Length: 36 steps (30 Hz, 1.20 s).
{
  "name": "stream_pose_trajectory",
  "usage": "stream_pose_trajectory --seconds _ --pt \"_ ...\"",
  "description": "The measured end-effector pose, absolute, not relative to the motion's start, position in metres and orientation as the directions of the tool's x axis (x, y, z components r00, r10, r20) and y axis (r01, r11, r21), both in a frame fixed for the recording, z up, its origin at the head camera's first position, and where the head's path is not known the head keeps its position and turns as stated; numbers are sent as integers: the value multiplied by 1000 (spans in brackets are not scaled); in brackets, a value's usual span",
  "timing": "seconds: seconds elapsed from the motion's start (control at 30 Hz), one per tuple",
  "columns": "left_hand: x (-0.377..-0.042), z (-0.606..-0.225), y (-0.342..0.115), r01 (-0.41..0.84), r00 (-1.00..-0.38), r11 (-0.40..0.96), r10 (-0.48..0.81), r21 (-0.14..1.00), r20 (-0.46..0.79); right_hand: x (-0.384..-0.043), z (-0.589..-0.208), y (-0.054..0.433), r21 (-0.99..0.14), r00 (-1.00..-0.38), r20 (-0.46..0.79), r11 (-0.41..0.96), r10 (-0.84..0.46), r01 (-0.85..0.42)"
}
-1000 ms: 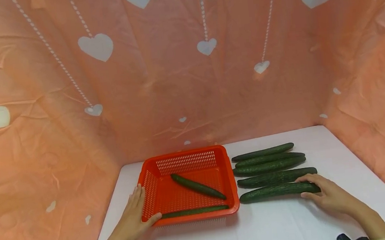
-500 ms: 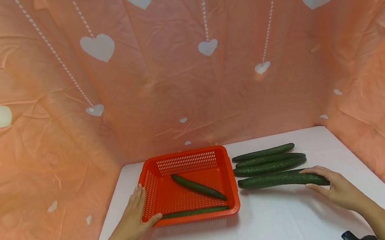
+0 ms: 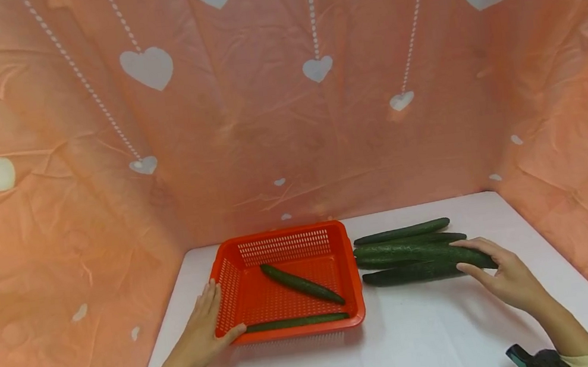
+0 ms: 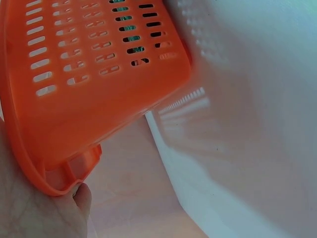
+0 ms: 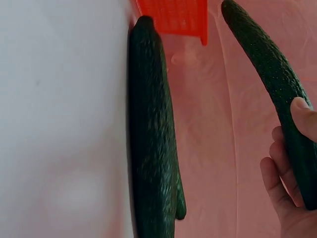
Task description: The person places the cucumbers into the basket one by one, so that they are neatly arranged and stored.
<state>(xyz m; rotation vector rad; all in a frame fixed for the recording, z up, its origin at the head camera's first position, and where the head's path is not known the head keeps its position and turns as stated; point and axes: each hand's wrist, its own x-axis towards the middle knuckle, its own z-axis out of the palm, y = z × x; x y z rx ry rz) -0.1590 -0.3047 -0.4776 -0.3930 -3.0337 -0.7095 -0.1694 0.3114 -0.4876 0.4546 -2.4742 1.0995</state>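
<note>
Plainly, right fingers (image 5: 273, 181) grip a cucumber (image 5: 281, 89), seemingly above others (image 5: 151, 134).

A white table (image 3: 412, 338) bears a red basket (image 3: 299, 330), standing upright toward the left, and four cucumbers laid sideways to its right, their left ends just beside it. The farthest cucumber (image 3: 401, 232) lies near the back edge; the second cucumber (image 3: 442, 236) and third cucumber (image 3: 383, 262) follow, both partly hidden; the nearest cucumber (image 3: 390, 277) lies in front. The basket's shadow falls on the tabletop.
</note>
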Motion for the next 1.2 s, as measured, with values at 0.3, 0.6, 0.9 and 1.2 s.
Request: stream_pose_trajectory --seconds 0.3,0.6,0.9,1.2 --pt "-159 -477 -305 257 -965 863 253 435 69 -178 -484 282 -655 -879 453 613 -148 -441" --pt "-160 -476 -304 259 -965 866 254 428 69 -191 -489 240 -623 -830 514 570 -219 -536" --pt "-160 -476 -304 251 -966 867 249 430 64 -203 -487 193 -639 -799 534 487 -276 -596" --pt "-159 -478 -305 275 -961 877 261 393 89 -211 -487 153 -620 -761 543 442 -355 -649"
